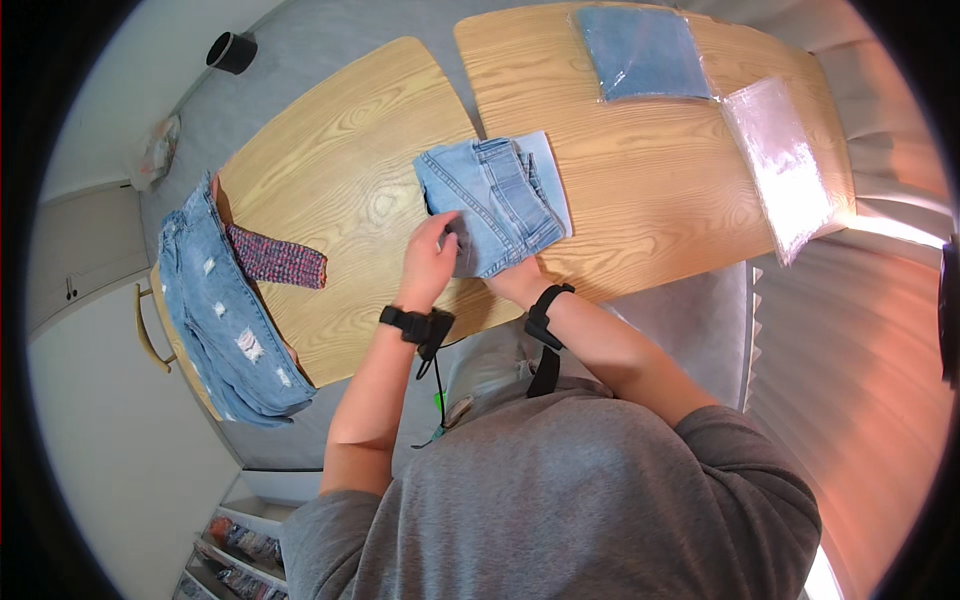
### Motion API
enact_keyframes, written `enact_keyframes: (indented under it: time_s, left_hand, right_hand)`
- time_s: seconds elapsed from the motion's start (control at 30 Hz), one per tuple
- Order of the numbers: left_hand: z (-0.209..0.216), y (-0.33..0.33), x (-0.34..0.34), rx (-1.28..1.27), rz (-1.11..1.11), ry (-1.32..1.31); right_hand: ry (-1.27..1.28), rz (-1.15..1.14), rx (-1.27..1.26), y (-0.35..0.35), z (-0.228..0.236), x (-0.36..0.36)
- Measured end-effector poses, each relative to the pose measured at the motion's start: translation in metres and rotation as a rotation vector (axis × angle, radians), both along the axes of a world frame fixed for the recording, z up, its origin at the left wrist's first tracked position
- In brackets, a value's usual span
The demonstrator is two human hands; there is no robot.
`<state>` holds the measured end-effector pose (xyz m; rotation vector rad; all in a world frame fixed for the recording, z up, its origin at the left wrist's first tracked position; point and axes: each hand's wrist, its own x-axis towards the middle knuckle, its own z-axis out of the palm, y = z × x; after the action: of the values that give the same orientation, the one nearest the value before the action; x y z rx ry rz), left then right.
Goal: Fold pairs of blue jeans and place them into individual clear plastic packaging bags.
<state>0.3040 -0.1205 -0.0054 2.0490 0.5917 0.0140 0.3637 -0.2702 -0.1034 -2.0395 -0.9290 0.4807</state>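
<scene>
A pair of folded light-blue jeans (pixel 480 200) lies on the wooden table before me, its waistband toward the right. A flat white sheet (pixel 552 185) sticks out from under its right side. My left hand (pixel 430 262) is at the near left edge of the jeans, fingers curved and thumb apart, next to a greyish patch that I cannot make out. At the near edge, my right hand (pixel 517 282) touches the jeans, its fingers hidden under the fabric. Both wrists wear black straps.
Ripped jeans (pixel 225 310) and a dark knitted piece (pixel 278 258) lie at the left table end. On the right tabletop (pixel 640 170) are bagged blue denim (pixel 643 52) and a clear plastic packet (pixel 782 165). A black bin (pixel 231 53) stands on the floor, far left.
</scene>
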Motion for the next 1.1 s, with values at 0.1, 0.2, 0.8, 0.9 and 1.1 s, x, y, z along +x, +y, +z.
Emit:
enact_keyframes:
  time_s: [0.1,0.2,0.8,0.9,1.1]
  left_hand:
    - [-0.012,-0.001,-0.013,0.215,-0.084,-0.132]
    - [-0.028,-0.010,-0.009,0.322,-0.246,-0.101]
    - [-0.029,-0.019,-0.019,0.401,-0.143,-0.144]
    - [-0.030,-0.011,-0.017,0.388,-0.124,-0.189]
    - [-0.034,-0.006,0.005,0.527,-0.331,-0.151]
  right_hand:
    - [-0.073,0.161,-0.183,-0.019,0.028,0.006]
    - [-0.248,0.455,-0.315,-0.062,0.055,0.020]
    - [-0.018,-0.041,-0.065,-0.014,0.086,0.095]
    - [0.374,-0.078,-0.040,-0.035,0.076,0.110]
    - [0.631,-0.132,0.018,-0.065,0.051,0.139]
